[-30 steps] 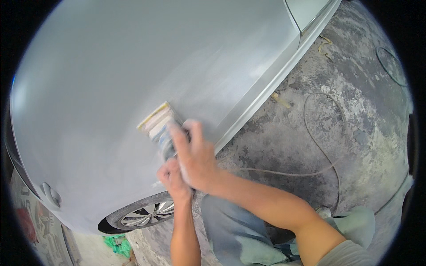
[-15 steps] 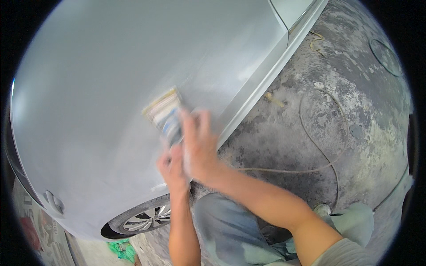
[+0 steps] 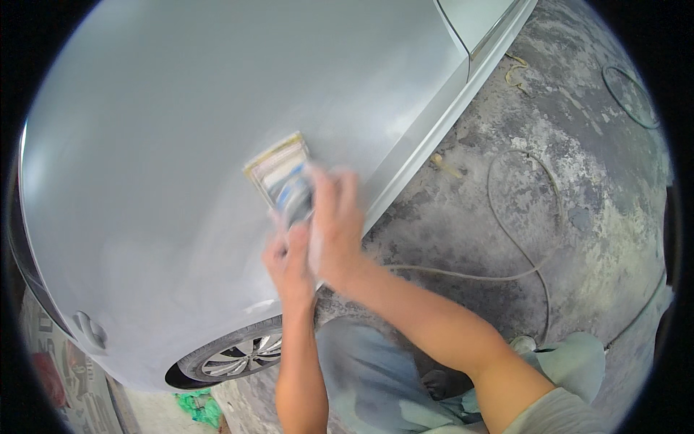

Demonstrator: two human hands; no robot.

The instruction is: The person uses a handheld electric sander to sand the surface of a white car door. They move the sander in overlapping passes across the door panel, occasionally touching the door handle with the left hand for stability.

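Note:
Both of my hands are closed on a sander [image 3: 283, 173] with a flat rectangular pad and a blue and dark body. Its pad lies against the pale silver car panel [image 3: 166, 137]. My left hand [image 3: 290, 264] grips the near end, while my right hand [image 3: 336, 220] wraps the right side of the body. Motion smears the fingers and the tool, and the hands hide much of its body. Faint, cloudy whitish marks show on the panel around the sander.
A car wheel [image 3: 242, 356] shows below the panel, with a door handle [image 3: 90, 329] to its left. A thin hose [image 3: 499, 278] loops over the stained concrete floor [image 3: 607, 188]. Green plastic [image 3: 199, 407] lies near the wheel. The sill [image 3: 426, 159] runs along the panel's right edge.
The sander and both hands have shifted a little up and to the right across the panel. Both hands keep their hold.

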